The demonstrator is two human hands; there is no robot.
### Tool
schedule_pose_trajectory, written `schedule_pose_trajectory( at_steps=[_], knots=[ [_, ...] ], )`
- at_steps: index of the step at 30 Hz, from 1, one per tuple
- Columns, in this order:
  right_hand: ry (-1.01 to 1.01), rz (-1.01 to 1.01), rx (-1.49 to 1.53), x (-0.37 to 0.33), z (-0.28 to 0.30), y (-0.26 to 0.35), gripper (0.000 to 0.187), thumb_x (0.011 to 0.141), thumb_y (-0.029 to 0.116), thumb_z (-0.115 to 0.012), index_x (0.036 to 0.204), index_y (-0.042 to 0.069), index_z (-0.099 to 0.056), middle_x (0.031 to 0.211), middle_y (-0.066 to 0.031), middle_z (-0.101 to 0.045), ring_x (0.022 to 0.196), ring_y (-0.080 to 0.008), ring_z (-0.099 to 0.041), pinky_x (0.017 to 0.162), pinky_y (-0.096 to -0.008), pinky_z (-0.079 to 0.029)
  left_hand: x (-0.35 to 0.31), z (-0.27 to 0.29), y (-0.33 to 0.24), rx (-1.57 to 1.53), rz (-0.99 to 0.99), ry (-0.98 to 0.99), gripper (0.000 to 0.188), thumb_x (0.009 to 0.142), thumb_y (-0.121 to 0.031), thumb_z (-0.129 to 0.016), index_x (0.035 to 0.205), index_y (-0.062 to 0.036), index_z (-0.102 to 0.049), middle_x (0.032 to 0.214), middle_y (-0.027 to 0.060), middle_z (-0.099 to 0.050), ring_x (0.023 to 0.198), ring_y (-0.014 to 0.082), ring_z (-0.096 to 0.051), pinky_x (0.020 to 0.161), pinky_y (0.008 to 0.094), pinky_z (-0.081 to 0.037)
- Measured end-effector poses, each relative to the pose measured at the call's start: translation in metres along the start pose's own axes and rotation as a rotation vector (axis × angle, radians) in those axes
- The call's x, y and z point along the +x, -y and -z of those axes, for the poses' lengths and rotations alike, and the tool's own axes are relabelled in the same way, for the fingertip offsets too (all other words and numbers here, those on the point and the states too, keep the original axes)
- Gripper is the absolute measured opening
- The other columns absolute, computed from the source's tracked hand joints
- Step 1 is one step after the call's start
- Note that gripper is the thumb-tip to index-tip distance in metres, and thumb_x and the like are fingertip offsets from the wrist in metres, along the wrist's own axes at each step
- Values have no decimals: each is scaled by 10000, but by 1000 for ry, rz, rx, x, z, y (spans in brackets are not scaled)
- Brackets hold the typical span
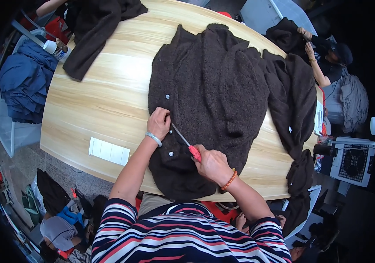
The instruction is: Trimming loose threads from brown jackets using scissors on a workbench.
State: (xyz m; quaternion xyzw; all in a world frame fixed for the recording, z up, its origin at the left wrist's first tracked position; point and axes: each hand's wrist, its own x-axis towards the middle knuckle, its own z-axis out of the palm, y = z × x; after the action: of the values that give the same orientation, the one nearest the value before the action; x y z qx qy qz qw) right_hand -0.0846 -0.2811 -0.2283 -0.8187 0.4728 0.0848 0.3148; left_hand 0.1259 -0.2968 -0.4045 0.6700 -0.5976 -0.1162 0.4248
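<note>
A dark brown knitted cardigan [213, 87] is spread on the table, its button edge towards the left. Pinching that edge between two shiny round buttons, my left hand [158, 122] is closed on the cloth. My right hand [214, 165] grips a red-handled tool [194, 152] with a long slim metal blade. The blade's tip lies on the knit just beside my left fingers. Most of the handle is hidden in my palm, so whether it is a pair of scissors cannot be made out. A round button [171, 154] shows below my left hand.
A white paper strip [109, 151] lies on the wooden table [86, 101]. More dark garments [290, 92] lie to the right and at the far left. A bottle [55, 49] stands near blue clothes [27, 81] in a bin. Co-workers [327, 59] handle garments around the table.
</note>
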Motion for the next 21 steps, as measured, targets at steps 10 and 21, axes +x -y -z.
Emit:
schedule_pose_trajectory(
  at_steps=[10,21],
  knots=[
    [64,-14,-2,17,5,-17,314,901,271,-592,1148,78,-574,758,-234,-662,743,-410,-664,707,-510,-528,23,4,1,-151,93,-41,98,854,-82,-683,927,-41,-632,791,89,-565,555,179,-523,526,315,-424],
    [45,-115,-48,59,18,-2,304,900,272,-586,1124,67,-593,785,-248,-665,771,-421,-665,738,-498,-528,62,-13,26,-240,312,181,37,817,10,-632,845,-13,-639,807,102,-572,611,188,-594,595,298,-478]
  ],
)
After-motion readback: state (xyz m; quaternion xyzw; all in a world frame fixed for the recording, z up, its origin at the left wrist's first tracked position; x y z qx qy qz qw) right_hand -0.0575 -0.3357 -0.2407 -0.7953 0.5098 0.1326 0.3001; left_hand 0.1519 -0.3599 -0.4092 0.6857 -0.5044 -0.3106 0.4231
